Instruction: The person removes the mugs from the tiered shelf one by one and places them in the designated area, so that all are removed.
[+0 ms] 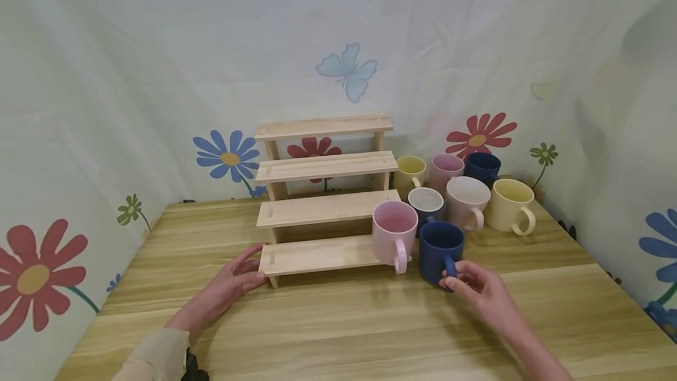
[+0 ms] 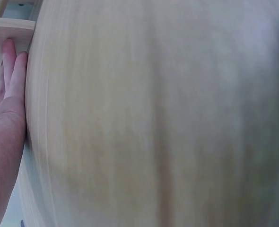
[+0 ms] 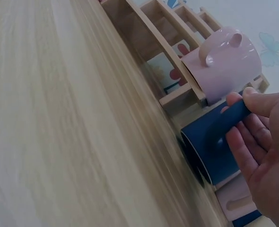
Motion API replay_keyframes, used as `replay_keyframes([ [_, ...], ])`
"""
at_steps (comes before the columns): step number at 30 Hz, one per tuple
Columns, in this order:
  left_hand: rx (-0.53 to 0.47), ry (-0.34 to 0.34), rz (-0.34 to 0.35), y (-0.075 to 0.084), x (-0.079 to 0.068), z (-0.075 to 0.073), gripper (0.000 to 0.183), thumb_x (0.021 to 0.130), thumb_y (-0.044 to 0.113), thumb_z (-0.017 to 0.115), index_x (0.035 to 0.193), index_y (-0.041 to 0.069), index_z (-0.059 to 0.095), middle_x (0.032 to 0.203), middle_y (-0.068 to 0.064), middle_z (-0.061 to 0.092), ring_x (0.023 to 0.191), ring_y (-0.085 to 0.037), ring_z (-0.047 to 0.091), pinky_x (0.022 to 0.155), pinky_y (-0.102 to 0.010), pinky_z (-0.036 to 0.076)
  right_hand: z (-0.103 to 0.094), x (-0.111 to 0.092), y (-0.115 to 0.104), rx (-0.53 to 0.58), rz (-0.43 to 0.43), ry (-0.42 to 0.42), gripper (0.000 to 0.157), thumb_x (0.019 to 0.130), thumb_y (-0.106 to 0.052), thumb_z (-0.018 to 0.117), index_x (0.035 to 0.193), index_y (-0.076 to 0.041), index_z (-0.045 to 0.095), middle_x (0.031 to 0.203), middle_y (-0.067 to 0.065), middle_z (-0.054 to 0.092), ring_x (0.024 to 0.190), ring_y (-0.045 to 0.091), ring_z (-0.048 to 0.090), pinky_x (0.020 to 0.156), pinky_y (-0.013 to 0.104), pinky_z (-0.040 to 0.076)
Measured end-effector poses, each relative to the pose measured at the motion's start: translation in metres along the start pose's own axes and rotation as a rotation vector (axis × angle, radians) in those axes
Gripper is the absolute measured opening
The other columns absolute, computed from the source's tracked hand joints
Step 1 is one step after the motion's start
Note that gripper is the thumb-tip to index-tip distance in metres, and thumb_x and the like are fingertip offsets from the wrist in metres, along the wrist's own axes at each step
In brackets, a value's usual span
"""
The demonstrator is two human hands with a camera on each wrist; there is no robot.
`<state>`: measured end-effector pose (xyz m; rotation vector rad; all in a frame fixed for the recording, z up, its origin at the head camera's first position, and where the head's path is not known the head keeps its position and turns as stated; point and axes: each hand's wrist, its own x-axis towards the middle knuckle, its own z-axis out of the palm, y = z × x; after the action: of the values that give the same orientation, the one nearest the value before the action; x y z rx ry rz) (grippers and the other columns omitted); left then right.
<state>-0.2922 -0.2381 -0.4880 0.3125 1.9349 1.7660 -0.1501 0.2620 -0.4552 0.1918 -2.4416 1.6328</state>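
Observation:
A dark blue mug [image 1: 441,251] has its handle pinched between the thumb and fingers of my right hand [image 1: 483,293]. In the right wrist view the blue mug [image 3: 213,142] is low over the tabletop; whether its base touches cannot be told. Just left of it a pink mug [image 1: 394,225] stands on the right end of the lowest step of a wooden tiered rack [image 1: 322,254]. My left hand [image 1: 230,284] touches the left end of that step. In the left wrist view, the extended fingers [image 2: 17,78] lie against the wood.
Right of the rack several mugs stand close together, among them a white-lined dark mug [image 1: 425,204], a pale pink mug [image 1: 466,201] and a cream mug [image 1: 509,207]. The wood-grain table [image 1: 338,334] meets a flower-printed cloth [image 1: 158,75] behind and at the sides.

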Motion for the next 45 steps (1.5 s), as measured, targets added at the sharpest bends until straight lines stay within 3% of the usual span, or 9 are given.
replay_keyframes([
  [11,-0.017,-0.007,0.012,0.002,-0.001,0.000,0.077,0.099,0.016,0.059,0.160,0.022,0.013,0.161,-0.024,0.021,0.129,-0.016,0.052,0.109,-0.029,0.049,-0.008,0.000,0.008,-0.007,-0.049,-0.087,0.014,0.092,-0.006,0.067,0.100,0.005,0.066,0.093,0.015,0.075,0.083,0.009,0.072,0.073,0.020,0.060],
  [18,-0.016,-0.007,0.012,0.002,-0.001,0.000,0.077,0.099,0.016,0.059,0.160,0.022,0.013,0.161,-0.023,0.021,0.130,-0.017,0.051,0.109,-0.030,0.049,-0.007,0.001,0.001,-0.133,-0.017,0.001,0.015,0.087,-0.011,0.075,0.098,-0.002,0.069,0.088,0.005,0.074,0.077,-0.002,0.065,0.064,0.021,0.058],
  [24,-0.023,-0.007,0.012,0.002,-0.001,0.000,0.077,0.099,0.015,0.059,0.160,0.022,0.013,0.161,-0.023,0.022,0.129,-0.016,0.052,0.109,-0.030,0.049,-0.003,0.000,-0.005,-0.229,-0.015,0.062,0.017,0.084,-0.012,0.078,0.097,-0.004,0.069,0.082,0.005,0.072,0.070,-0.003,0.062,0.062,0.019,0.057],
  [45,-0.018,-0.014,0.002,0.001,0.000,-0.001,0.076,0.099,0.016,0.058,0.160,0.023,0.012,0.161,-0.022,0.021,0.129,-0.016,0.052,0.108,-0.028,0.050,-0.005,-0.003,-0.007,-0.328,0.011,0.097,0.018,0.083,-0.015,0.079,0.095,-0.007,0.069,0.078,0.001,0.070,0.066,-0.004,0.059,0.059,0.018,0.054],
])
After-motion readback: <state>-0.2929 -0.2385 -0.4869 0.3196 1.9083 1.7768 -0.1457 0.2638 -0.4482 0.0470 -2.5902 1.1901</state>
